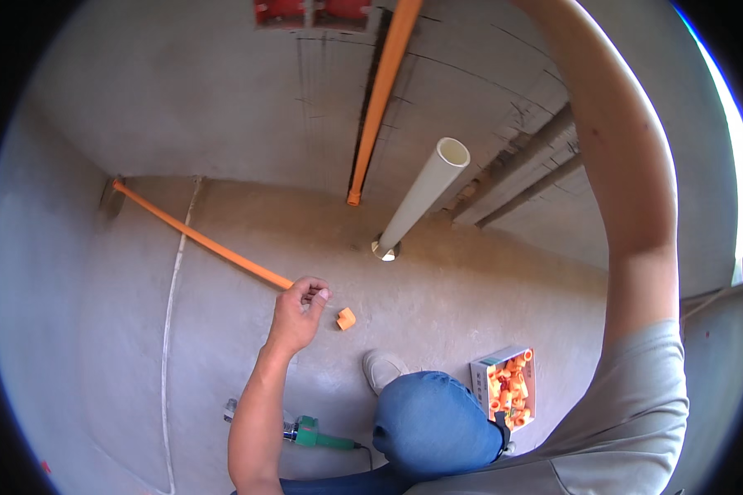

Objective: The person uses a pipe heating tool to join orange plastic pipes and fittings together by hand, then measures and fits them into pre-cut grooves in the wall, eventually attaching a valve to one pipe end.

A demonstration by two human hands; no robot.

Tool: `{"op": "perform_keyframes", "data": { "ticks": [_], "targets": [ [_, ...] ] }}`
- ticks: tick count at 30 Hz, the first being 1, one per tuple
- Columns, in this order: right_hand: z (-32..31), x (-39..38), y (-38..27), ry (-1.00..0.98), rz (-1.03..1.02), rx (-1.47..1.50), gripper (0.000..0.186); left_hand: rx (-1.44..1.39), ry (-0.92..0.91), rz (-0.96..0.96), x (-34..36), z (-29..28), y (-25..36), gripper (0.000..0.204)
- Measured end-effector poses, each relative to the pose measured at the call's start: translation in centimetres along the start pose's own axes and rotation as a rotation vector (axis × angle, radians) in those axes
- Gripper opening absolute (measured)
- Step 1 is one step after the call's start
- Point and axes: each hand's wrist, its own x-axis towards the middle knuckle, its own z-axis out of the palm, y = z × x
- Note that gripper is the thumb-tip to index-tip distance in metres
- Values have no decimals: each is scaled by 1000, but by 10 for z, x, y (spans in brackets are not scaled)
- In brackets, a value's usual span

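Note:
My left hand [299,307] is closed at the end of a long orange pipe [210,243] that runs diagonally to the left wall corner. An orange elbow fitting [345,319] lies on the floor just right of that hand. My right arm reaches up past the top edge, so its hand is out of view. Another orange pipe [381,99] stands along a dark channel in the wall, its upper end cut off by the frame. Below my left forearm lies a green-handled electric tool [326,439] with a cord, partly hidden by the arm.
A white pipe [421,186] rises from a floor hole. An open box [480,371] of orange fittings sits right of my knee. Red wall boxes [338,12] are at the top. Channels cross the right wall [297,107], and a pale line [173,289] runs along the floor.

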Motion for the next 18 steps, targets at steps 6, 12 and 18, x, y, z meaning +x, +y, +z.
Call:
{"op": "perform_keyframes", "data": {
  "ticks": [6, 12, 18],
  "targets": [
    [-2, 5, 5, -2, 6, -12, 62, -33, -12, 23, -4, -1, 5, 16],
    [1, 1, 2, 36, 21, -29, 71, -54, -15, 20, -7, -8, 7, 19],
    [7, -5, 6, 117, 14, -66, 62, -125, -21, 12, -5, -5, 2, 20]
  ]
}}
